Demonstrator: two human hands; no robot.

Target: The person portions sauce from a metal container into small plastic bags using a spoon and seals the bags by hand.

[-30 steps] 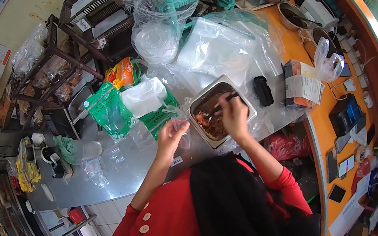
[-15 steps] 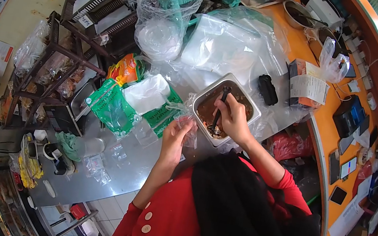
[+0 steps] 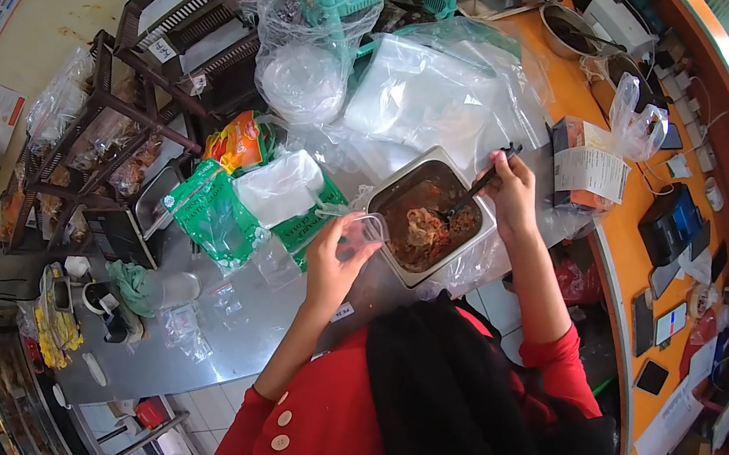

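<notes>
A deep metal pan (image 3: 382, 199) stands on the steel table, with reddish-brown food (image 3: 422, 236) inside. My right hand (image 3: 511, 191) is closed around the handle of a black spoon (image 3: 479, 184) at the pan's upper right; the spoon's lower end rests in the food. At the pan's left edge my left hand (image 3: 337, 257) holds a small clear plastic cup (image 3: 368, 231) between thumb and fingers. Just left of it lie green packages (image 3: 213, 213) with a stack of white plastic (image 3: 278, 187) on top.
Clear plastic bags (image 3: 426, 97) lie behind the pan, below a teal rack (image 3: 366, 0). Brown baskets (image 3: 191, 7) stand at the left. On the orange counter (image 3: 618, 258) at the right are a box (image 3: 587, 164) and a phone (image 3: 670, 321).
My right hand has moved from over the pan to its upper right, with the spoon now slanting down into the food. The clear cup in my left hand shows more plainly at the rim.
</notes>
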